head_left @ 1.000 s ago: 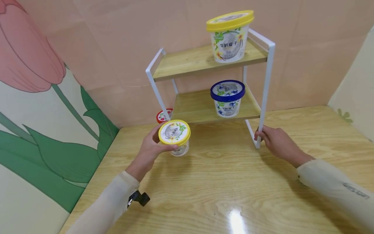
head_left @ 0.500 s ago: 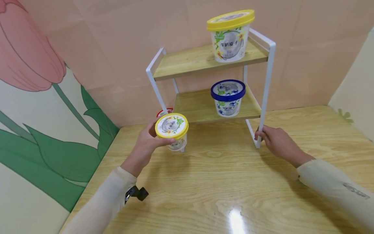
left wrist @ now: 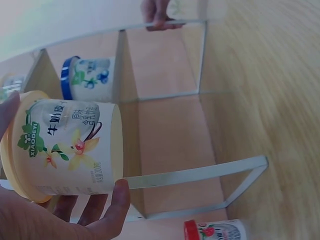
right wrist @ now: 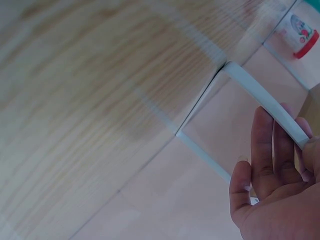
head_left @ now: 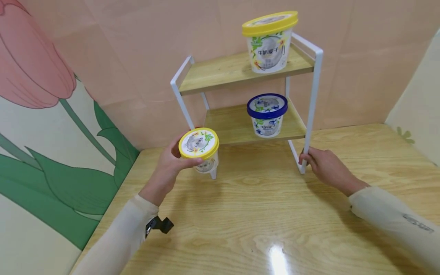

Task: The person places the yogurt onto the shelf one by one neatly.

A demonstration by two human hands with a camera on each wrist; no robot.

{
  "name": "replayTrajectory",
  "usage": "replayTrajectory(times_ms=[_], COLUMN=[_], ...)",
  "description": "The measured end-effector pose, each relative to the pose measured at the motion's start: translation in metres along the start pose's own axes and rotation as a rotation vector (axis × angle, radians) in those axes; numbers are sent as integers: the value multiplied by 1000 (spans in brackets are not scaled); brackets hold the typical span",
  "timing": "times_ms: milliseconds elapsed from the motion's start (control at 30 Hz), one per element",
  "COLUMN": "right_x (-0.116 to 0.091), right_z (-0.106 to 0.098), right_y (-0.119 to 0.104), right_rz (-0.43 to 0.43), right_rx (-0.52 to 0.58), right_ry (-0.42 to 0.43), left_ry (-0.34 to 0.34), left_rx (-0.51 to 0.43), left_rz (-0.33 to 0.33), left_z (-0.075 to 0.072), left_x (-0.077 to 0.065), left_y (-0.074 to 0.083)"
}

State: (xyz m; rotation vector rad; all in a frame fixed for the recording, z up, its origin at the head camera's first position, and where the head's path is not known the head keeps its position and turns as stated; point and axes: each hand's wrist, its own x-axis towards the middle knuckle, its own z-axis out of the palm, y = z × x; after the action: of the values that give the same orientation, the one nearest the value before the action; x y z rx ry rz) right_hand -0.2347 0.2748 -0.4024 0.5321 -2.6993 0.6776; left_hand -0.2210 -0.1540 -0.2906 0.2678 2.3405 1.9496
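My left hand (head_left: 164, 168) grips a white paper tub (left wrist: 70, 150) with a yellow lid, thumb on the near side and fingers around the back. The tub is held up in front of the left front leg of a two-tier rack (head_left: 233, 122) with wooden boards and a white metal frame. Low on the rack's right front post (right wrist: 270, 102), my right hand (head_left: 323, 164) holds the metal between thumb and fingers. A blue-lidded tub (head_left: 267, 124) sits on the right of the lower board. Another yellow-lidded tub (head_left: 269, 51) stands on the right of the upper board.
A red-lidded tub (left wrist: 215, 231) stands on the table behind the rack's left side, mostly hidden in the head view. Behind the wooden table (head_left: 247, 214) rises a pink wall (head_left: 137, 57). A tulip mural (head_left: 79, 183) covers the left wall.
My left hand has carried its yellow-lidded tub up and slightly left, towards the rack's left front leg, covering more of the red-lidded tub. The right hand stays on the post.
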Motion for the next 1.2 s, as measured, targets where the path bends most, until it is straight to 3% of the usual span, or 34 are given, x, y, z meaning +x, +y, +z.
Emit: replayTrajectory(times_ms=[400, 1200], right_x=[1, 0], right_z=[2, -2], right_y=[0, -1], right_rz=[-13, 5], right_rx=[-5, 5], right_ry=[6, -19], left_ry=[16, 31], left_rx=[-18, -38], left_rz=[-4, 88], left_z=[-2, -2], left_x=[-2, 2], left_y=[12, 38])
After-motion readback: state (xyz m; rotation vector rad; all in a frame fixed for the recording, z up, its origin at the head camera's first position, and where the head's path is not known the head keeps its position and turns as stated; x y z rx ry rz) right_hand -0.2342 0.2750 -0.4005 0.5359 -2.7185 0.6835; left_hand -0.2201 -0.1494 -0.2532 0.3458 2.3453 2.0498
